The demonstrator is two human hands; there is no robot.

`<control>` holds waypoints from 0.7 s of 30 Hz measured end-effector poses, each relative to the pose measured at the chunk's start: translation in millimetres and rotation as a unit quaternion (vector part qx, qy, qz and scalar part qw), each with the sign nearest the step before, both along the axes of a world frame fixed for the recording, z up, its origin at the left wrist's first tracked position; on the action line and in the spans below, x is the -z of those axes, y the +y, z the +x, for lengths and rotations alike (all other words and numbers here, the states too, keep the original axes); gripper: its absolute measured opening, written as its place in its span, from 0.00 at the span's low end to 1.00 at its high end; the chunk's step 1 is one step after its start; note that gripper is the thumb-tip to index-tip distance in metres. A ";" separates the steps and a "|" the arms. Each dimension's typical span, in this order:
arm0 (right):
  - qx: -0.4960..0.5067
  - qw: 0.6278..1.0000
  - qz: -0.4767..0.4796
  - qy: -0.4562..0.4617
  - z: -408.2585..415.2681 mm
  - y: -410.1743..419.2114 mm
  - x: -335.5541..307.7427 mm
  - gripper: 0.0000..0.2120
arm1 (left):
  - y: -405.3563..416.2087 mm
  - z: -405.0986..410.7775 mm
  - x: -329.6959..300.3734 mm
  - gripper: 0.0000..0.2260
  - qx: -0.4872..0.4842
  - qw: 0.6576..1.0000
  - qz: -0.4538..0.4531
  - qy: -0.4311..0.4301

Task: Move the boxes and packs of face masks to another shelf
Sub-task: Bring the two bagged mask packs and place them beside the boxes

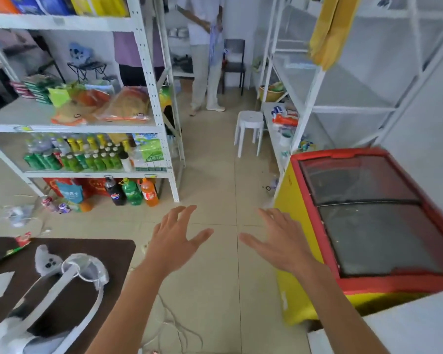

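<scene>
Empty hands [175, 236], freezer [368, 215] beside

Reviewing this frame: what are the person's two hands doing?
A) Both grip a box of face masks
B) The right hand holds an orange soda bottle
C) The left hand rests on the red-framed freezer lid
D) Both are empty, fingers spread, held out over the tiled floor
D: the left hand and right hand hold nothing, fingers spread, above the beige tiled floor.
</scene>
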State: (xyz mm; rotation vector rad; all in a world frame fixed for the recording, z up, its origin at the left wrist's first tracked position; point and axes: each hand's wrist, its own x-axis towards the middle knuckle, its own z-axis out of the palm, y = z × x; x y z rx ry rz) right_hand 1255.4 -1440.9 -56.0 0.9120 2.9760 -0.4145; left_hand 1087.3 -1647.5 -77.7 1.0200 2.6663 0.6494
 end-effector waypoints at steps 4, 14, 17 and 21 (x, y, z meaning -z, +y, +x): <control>0.020 1.000 -0.017 0.010 -24.2 56.0 5.2 0.41 | 67.8 -36.8 0.4 0.40 0.023 1.000 0.006 0.003; 0.012 0.999 -0.025 0.016 -99.2 196.8 0.8 0.45 | 213.2 -115.2 -0.3 0.35 0.016 0.999 0.027 0.010; 0.005 0.999 -0.038 0.025 -129.5 227.3 4.5 0.44 | 243.5 -144.0 2.2 0.34 0.014 1.000 0.022 0.009; -0.004 0.998 -0.046 0.035 -179.9 270.3 10.0 0.41 | 283.8 -194.7 9.7 0.32 0.010 1.000 0.020 0.001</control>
